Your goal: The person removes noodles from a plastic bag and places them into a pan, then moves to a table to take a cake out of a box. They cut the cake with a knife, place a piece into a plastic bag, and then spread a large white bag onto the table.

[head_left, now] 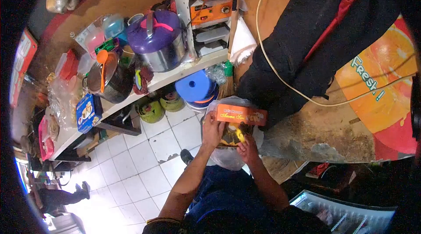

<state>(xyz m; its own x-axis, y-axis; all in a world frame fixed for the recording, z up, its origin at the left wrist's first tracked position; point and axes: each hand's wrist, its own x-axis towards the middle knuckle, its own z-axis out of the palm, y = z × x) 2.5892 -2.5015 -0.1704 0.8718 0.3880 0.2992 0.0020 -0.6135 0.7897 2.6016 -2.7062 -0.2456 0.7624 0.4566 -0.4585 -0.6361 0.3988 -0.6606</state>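
My left hand (212, 129) is closed on the left end of an orange cardboard box (241, 114) with printed lettering. The fingers of my right hand (248, 148) are closed on a small yellow thing (240, 135), whose kind I cannot make out. Both hands are over a round container lined with a whitish plastic bag (232, 160). Dark and yellow contents (229, 136) show inside it, below the box and between my hands. The box hides the container's far side.
Left, a long shelf (144, 87) holds a purple-lidded pot (158, 36), a metal pot (109, 80) and a blue box (89, 112). Under it stand green gas cylinders (150, 110) and a blue-lidded bucket (194, 87). A cable (280, 76) hangs at right, before dark cloth (302, 36).
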